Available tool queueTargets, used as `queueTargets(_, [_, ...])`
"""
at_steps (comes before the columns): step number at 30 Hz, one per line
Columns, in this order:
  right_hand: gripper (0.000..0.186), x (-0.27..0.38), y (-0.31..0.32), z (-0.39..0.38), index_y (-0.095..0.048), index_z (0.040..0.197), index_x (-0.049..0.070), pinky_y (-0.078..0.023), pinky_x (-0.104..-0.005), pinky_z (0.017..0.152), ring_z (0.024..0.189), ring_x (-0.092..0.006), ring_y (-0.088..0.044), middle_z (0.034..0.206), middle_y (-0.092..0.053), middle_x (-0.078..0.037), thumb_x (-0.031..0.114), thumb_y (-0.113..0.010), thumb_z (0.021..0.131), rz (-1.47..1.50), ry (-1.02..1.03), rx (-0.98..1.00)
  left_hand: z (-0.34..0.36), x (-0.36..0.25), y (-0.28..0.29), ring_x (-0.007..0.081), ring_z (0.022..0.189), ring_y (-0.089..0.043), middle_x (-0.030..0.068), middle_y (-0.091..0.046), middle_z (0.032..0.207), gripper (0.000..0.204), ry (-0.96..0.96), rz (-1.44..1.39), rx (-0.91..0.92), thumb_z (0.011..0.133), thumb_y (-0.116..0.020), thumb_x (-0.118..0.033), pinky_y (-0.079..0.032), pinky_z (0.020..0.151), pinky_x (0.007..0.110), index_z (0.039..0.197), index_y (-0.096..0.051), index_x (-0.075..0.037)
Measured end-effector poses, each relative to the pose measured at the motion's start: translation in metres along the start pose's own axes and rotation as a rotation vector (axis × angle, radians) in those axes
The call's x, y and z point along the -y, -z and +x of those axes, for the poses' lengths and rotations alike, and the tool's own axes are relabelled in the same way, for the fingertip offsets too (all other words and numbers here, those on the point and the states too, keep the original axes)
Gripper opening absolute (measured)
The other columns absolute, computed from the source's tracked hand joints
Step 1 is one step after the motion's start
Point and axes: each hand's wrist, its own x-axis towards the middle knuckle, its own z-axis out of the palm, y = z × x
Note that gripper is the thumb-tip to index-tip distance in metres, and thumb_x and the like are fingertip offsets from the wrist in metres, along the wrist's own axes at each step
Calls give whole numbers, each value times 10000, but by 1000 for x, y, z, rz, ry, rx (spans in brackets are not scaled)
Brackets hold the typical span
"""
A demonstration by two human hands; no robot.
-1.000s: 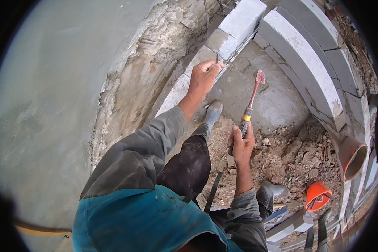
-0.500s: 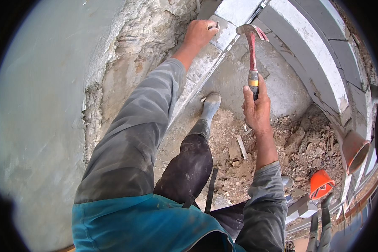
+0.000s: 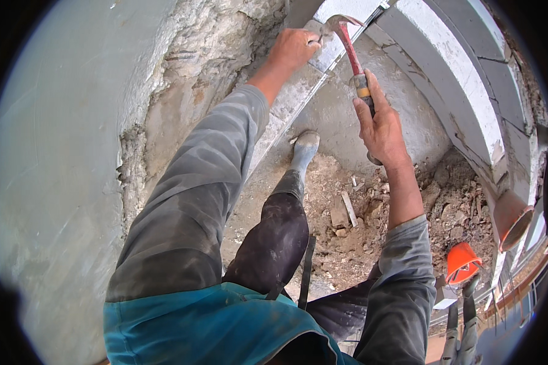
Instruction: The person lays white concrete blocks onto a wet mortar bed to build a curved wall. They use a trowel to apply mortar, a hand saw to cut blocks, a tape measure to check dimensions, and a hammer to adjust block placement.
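My right hand [image 3: 383, 131] is wrapped round the dark grip of a claw hammer [image 3: 349, 50], which has a worn red shaft and a yellow band. The hammer's head is beside the fingertips of my left hand [image 3: 293, 50]; I cannot tell if it touches what they hold. Those fingers are pinched on a short, thin dark piece that looks like a nail [image 3: 320, 39], mostly hidden. My left hand is at the top of a low wall of pale blocks [image 3: 295, 91], with a metal strip [image 3: 315, 91] running along the wall's edge.
Rough broken masonry [image 3: 207, 67] borders a smooth grey plaster surface [image 3: 61, 170] on the left. A curved block wall [image 3: 450, 79] rises at right. Rubble [image 3: 371, 207] lies round my boot [image 3: 304, 152]. Lower right are an orange bucket [image 3: 461, 260] and another person's legs [image 3: 463, 331].
The hammer has swung up and left, its head now beside my left fingertips. My right forearm has shifted to the right. My left hand has stayed nearly in place.
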Motion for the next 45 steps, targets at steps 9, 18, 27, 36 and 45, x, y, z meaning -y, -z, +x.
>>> queueTargets(9, [558, 3, 13, 5, -314, 1501, 86, -503, -464, 881, 999, -408, -664, 1069, -654, -279, 186, -521, 993, -101, 16, 88, 3, -2, 0, 362, 930, -651, 136, -696, 1015, 239, -36, 58, 46, 826, -682, -223, -522, 823, 403, 995, -727, -59])
queueTargets(18, [570, 10, 13, 5, -302, 1505, 99, -512, -474, 842, 999, -440, -653, 1049, -655, -281, 141, -523, 981, -98, -20, 82, 1, -10, -4, 346, 917, -662, 124, -701, 1022, 249, 14, 131, 57, 817, -704, -227, -530, 834, 429, 1023, -746, -92])
queueTargets(27, [588, 19, 7, 3, -297, 1496, 92, -511, -498, 790, 936, -468, -646, 995, -646, -293, 114, -538, 961, -137, 14, 74, -6, -12, -3, 329, 1049, -617, 123, -666, 1097, 333, 116, 132, 66, 788, -743, -250, -499, 886, 446, 1101, -723, -138])
queueTargets(36, [584, 17, -1, -4, -315, 1495, 78, -516, -466, 789, 919, -459, -655, 988, -649, -301, 107, -544, 959, -87, 34, 34, -46, -30, -34, 358, 1358, -336, 201, -403, 1431, 1217, 357, 318, -89, 610, -837, -568, -190, 1106, 622, 1489, -226, 11])
queueTargets(45, [577, 18, -5, -3, -308, 1499, 74, -519, -450, 783, 900, -424, -678, 950, -657, -277, 129, -541, 974, -25, -46, 46, -46, -31, -40, 336, 1333, -376, 191, -438, 1399, 1163, 412, 325, -112, 620, -821, -558, -163, 1116, 612, 1479, -263, -7])
